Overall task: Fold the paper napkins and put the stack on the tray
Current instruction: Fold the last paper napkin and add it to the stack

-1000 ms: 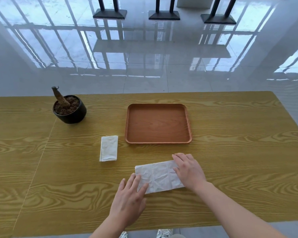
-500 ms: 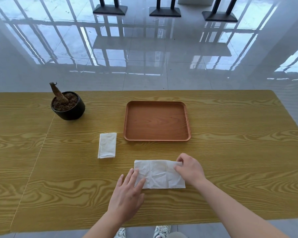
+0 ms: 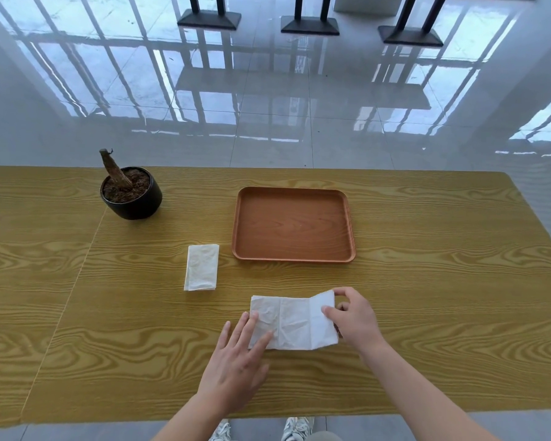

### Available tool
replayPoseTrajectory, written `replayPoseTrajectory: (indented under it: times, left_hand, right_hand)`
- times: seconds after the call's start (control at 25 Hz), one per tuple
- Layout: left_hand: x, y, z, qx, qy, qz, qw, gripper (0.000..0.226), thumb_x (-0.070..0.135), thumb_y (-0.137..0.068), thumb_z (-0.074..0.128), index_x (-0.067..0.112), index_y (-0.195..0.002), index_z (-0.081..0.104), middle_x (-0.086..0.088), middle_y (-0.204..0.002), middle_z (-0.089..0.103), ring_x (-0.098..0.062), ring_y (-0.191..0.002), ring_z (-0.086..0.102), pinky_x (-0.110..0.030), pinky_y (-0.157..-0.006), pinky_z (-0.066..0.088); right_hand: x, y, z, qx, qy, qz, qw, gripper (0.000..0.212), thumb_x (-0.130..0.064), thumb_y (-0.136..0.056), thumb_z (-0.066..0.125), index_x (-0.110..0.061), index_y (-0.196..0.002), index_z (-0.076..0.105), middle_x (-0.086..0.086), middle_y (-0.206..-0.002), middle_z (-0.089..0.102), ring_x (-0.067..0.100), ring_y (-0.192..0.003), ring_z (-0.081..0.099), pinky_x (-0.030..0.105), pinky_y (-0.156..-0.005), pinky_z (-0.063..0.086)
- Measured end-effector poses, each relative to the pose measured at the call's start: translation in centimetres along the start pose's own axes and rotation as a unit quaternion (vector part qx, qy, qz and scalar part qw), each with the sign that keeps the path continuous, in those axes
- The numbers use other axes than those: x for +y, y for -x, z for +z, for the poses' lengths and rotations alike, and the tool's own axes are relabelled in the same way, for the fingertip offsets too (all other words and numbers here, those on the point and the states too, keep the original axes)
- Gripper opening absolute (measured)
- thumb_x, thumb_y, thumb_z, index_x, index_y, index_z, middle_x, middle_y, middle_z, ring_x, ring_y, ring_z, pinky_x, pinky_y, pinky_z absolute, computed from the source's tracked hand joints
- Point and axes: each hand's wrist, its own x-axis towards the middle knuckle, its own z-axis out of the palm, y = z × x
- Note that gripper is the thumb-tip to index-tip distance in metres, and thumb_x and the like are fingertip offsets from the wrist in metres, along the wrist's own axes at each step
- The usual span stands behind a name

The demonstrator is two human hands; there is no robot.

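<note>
A white paper napkin (image 3: 295,321), folded to a long strip, lies on the wooden table near its front edge. My left hand (image 3: 239,361) presses flat on the strip's left end with straight fingers. My right hand (image 3: 353,318) pinches the strip's right end, which is lifted a little off the table and bent leftward. A smaller folded napkin (image 3: 201,267) lies to the left of the brown wooden tray (image 3: 236,224). The tray sits behind the strip and holds nothing.
A black pot (image 3: 131,202) with soil and a bare stump stands at the back left of the table (image 3: 442,281). The table's front edge runs just below my forearms. Glossy floor and black stand bases lie beyond the far edge.
My right hand went from lying flat on the strip's right end to pinching it and raising it off the table. My left hand stayed pressed on the left end.
</note>
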Motion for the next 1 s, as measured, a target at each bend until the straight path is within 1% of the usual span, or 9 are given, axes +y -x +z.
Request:
replayPoseTrajectory:
  times: [0.16, 0.28, 0.4, 0.48, 0.56, 0.68, 0.8, 0.88, 1.0]
  left_hand:
    - [0.1, 0.1, -0.2, 0.001, 0.004, 0.002, 1.000, 0.059, 0.048, -0.091, 0.045, 0.033, -0.147, 0.037, -0.012, -0.164, 0.014, -0.028, -0.152, 0.002, -0.049, -0.118, -0.002]
    - [0.3, 0.0, -0.6, 0.000, 0.005, 0.002, 1.000, 0.059, 0.046, -0.091, 0.046, 0.032, -0.148, 0.037, -0.012, -0.165, 0.013, -0.028, -0.152, 0.001, -0.051, -0.123, -0.002]
    - [0.1, 0.1, -0.6, 0.006, 0.009, 0.002, 1.000, 0.059, 0.045, -0.092, 0.045, 0.033, -0.148, 0.036, -0.009, -0.165, 0.012, -0.026, -0.152, -0.001, -0.048, -0.122, 0.000]
    - [0.1, 0.2, -0.6, 0.002, 0.014, 0.002, 1.000, 0.058, 0.046, -0.093, 0.042, 0.034, -0.149, 0.033, -0.006, -0.166, 0.007, -0.024, -0.152, -0.007, -0.046, -0.123, -0.004]
    - [0.0, 0.2, -0.6, 0.005, 0.023, 0.000, 1.000, 0.057, 0.046, -0.093, 0.041, 0.033, -0.149, 0.034, -0.006, -0.166, 0.007, -0.024, -0.152, -0.008, -0.045, -0.123, -0.006]
    - [0.1, 0.3, -0.7, 0.017, 0.040, -0.011, 0.999, 0.056, 0.044, -0.092, 0.046, 0.027, -0.145, 0.040, -0.009, -0.164, 0.019, -0.024, -0.152, 0.002, -0.043, -0.122, 0.001]
    - [0.3, 0.5, -1.0, 0.023, 0.046, -0.015, 0.999, 0.053, 0.040, -0.088, 0.056, 0.025, -0.139, 0.048, -0.010, -0.157, 0.036, -0.026, -0.149, 0.021, -0.046, -0.121, 0.020]
    - [0.7, 0.3, -1.4, 0.022, 0.054, -0.014, 0.998, 0.053, 0.037, -0.085, 0.060, 0.026, -0.136, 0.050, -0.009, -0.151, 0.043, -0.028, -0.146, 0.030, -0.051, -0.116, 0.030]
    - [1.3, 0.2, -1.6, 0.017, 0.059, -0.016, 0.998, 0.052, 0.036, -0.084, 0.060, 0.029, -0.135, 0.050, -0.007, -0.150, 0.045, -0.030, -0.145, 0.032, -0.057, -0.111, 0.036]
  right_hand:
    - [-1.6, 0.8, 2.1, -0.025, 0.016, -0.047, 0.998, 0.039, -0.028, -0.086, 0.072, -0.031, -0.121, 0.054, 0.005, -0.078, 0.073, 0.019, -0.068, 0.070, 0.051, -0.078, 0.059]
    - [-1.9, 1.0, 3.1, -0.036, 0.040, -0.066, 0.996, 0.042, -0.035, -0.087, 0.072, -0.029, -0.125, 0.053, 0.000, -0.073, 0.072, 0.017, -0.074, 0.069, 0.048, -0.081, 0.057]
    - [-1.7, 0.9, 3.3, -0.054, 0.045, -0.074, 0.995, 0.037, -0.040, -0.091, 0.067, -0.027, -0.125, 0.056, -0.004, -0.069, 0.073, 0.011, -0.073, 0.068, 0.042, -0.080, 0.057]
    - [-1.2, 0.8, 3.0, -0.028, 0.099, -0.114, 0.988, 0.028, -0.033, -0.095, 0.063, -0.024, -0.122, 0.061, -0.005, -0.075, 0.074, 0.008, -0.070, 0.064, 0.036, -0.075, 0.055]
    - [-0.3, 0.6, 2.4, 0.002, 0.205, -0.210, 0.956, 0.023, -0.019, -0.094, 0.065, -0.020, -0.117, 0.068, -0.010, -0.093, 0.072, 0.010, -0.088, 0.062, 0.033, -0.082, 0.054]
    - [1.2, 0.2, 1.7, -0.063, 0.385, -0.343, 0.855, 0.024, -0.016, -0.093, 0.063, -0.021, -0.115, 0.070, -0.005, -0.129, 0.063, 0.018, -0.121, 0.051, 0.032, -0.100, 0.046]
    - [2.2, 0.4, 1.6, -0.107, 0.474, -0.355, 0.799, 0.025, -0.029, -0.098, 0.053, -0.026, -0.120, 0.064, -0.003, -0.146, 0.048, 0.021, -0.129, 0.043, 0.038, -0.104, 0.042]
    - [2.9, 0.9, 2.0, -0.072, 0.482, -0.339, 0.805, 0.026, -0.035, -0.099, 0.047, -0.027, -0.117, 0.064, -0.001, -0.137, 0.050, 0.022, -0.117, 0.047, 0.036, -0.097, 0.046]
    - [3.8, 2.9, 3.5, -0.042, 0.439, -0.295, 0.848, 0.022, -0.044, -0.096, 0.049, -0.030, -0.104, 0.064, -0.008, -0.109, 0.050, 0.015, -0.097, 0.045, 0.029, -0.083, 0.048]
